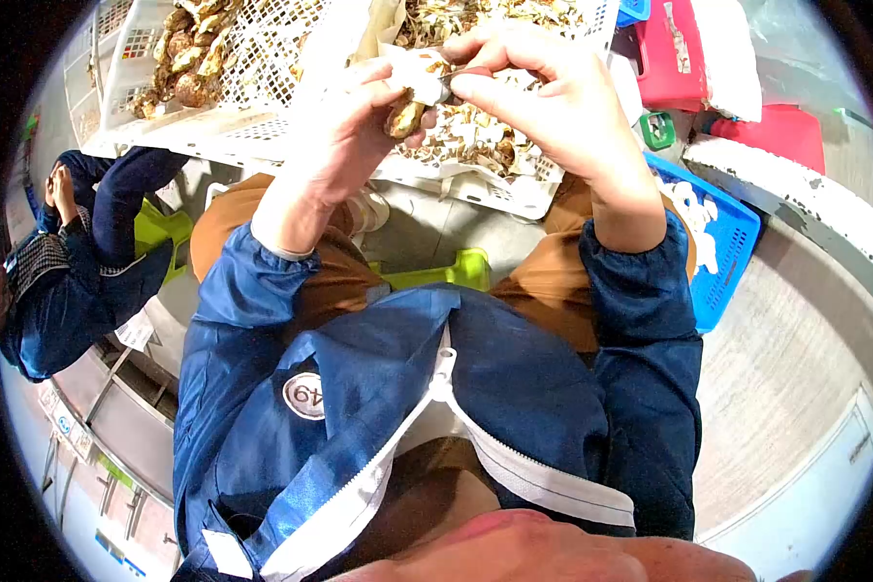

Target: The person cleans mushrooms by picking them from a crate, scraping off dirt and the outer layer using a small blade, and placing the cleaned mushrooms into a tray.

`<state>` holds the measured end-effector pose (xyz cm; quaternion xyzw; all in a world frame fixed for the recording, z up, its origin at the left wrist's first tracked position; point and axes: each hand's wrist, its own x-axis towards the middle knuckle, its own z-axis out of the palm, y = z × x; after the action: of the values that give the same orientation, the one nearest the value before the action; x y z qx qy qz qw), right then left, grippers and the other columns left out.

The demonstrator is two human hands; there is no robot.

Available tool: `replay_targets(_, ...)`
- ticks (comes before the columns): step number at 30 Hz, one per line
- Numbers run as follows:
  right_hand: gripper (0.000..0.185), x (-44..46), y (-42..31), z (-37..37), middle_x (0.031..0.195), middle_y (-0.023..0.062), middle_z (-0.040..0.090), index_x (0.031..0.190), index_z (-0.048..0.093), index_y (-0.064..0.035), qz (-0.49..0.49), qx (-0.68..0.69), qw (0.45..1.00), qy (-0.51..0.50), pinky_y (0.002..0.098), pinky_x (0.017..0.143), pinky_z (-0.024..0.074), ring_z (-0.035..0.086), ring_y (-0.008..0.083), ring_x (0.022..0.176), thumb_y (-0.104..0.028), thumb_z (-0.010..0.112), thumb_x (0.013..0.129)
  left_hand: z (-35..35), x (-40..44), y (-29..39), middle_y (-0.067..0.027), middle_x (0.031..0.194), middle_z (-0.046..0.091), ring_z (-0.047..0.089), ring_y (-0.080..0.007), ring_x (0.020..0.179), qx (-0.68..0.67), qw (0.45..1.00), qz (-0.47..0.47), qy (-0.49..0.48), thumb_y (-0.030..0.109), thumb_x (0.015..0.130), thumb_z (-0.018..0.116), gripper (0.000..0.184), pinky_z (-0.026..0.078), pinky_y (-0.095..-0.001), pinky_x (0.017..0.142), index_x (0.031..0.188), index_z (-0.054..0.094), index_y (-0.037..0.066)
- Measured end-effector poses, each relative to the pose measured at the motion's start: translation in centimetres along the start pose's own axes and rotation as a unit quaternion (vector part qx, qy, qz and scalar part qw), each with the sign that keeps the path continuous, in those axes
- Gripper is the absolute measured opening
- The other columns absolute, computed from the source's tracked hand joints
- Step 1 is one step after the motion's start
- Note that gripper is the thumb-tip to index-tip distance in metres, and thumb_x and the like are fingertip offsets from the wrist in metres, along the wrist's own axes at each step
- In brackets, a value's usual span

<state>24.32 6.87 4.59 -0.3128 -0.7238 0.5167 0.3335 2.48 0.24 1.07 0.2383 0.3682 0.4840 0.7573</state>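
In front of the crates, my left hand (357, 112) is closed around a brown-and-yellow mushroom-like piece (406, 118) with a pale upper part. My right hand (519, 73) meets it from the other side, thumb and forefinger pinched together at its pale end. A thin dark line shows by those fingertips, too small to name. Below both hands, a white perforated crate (499, 197) holds many pale yellow and brown shavings (485, 136).
Another white crate (262, 58) at upper left contains brown, knobbly pieces (192, 60). A blue basket (737, 254) with white pieces stands at right, near red containers (671, 58). A yellow-green stool (456, 272) is between my knees. Another person (78, 272) sits at left.
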Motion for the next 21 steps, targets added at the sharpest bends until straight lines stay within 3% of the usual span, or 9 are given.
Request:
replay_targets(3,0.016,0.00,0.59,0.15,0.086,0.0086,0.071,0.091,0.070,0.0002,-0.043,-0.016,0.999,0.029,0.0296,0.072,0.0534,0.066,0.0129,0.080,-0.015,0.070,0.086,0.03,-0.10,-0.10,-0.0115,0.111,0.064,0.062,-0.0194,0.094,0.021,1.000,0.014,0.009,0.019,0.096,0.058,0.036,0.050,-0.0321,0.075,0.124,0.057,-0.003)
replay_targets(9,0.015,-0.22,-0.30,-0.02,0.081,0.0062,0.071,0.095,0.072,-0.0013,0.025,-0.012,0.999,0.036,0.0276,0.071,0.0530,0.066,0.0102,0.077,-0.014,0.068,0.087,-0.17,-0.13,0.18,-0.0105,0.119,0.063,0.060,-0.0184,0.102,0.038,0.998,0.007,-0.039,0.018,0.095,0.061,0.045,0.049,-0.0317,0.081,0.134,0.052,-0.004)
replay_targets(12,0.010,-0.26,-0.13,0.09,0.101,0.0069,0.071,0.090,0.069,0.0006,0.068,0.007,0.997,0.041,0.0222,0.074,0.0497,0.063,0.0095,0.090,-0.008,0.073,0.085,0.09,-0.21,0.18,-0.0105,0.123,0.062,0.059,-0.0183,0.107,0.045,0.999,0.024,-0.017,0.018,0.095,0.062,0.048,0.049,-0.0315,0.086,0.136,0.050,-0.003)
replay_targets(15,0.015,-0.08,-0.26,0.15,0.088,0.0069,0.071,0.089,0.070,-0.0012,-0.018,0.014,1.000,0.019,0.0273,0.069,0.0526,0.066,0.0117,0.080,-0.015,0.071,0.086,0.09,-0.11,0.24,-0.0110,0.125,0.061,0.058,-0.0185,0.113,0.074,0.996,0.054,0.005,0.017,0.094,0.064,0.048,0.048,-0.0315,0.093,0.136,0.051,-0.003)
replay_targets(16,0.015,0.04,-0.12,0.21,0.091,0.0086,0.071,0.087,0.069,-0.0012,-0.051,-0.016,0.998,0.020,0.0287,0.068,0.0528,0.067,0.0147,0.081,-0.016,0.072,0.084,0.09,-0.13,0.24,-0.0112,0.125,0.061,0.057,-0.0185,0.114,0.081,0.995,0.055,0.008,0.016,0.094,0.064,0.047,0.047,-0.0314,0.094,0.136,0.051,-0.003)
replay_targets(21,0.017,-0.07,0.37,0.19,0.086,0.0092,0.072,0.089,0.071,-0.0022,-0.056,-0.044,0.997,0.037,0.0304,0.067,0.0529,0.068,0.0168,0.078,-0.018,0.072,0.084,-0.17,-0.21,-0.05,-0.0118,0.126,0.061,0.057,-0.0184,0.115,0.121,0.990,0.065,0.018,0.014,0.094,0.063,0.046,0.047,-0.0305,0.098,0.135,0.051,-0.003)
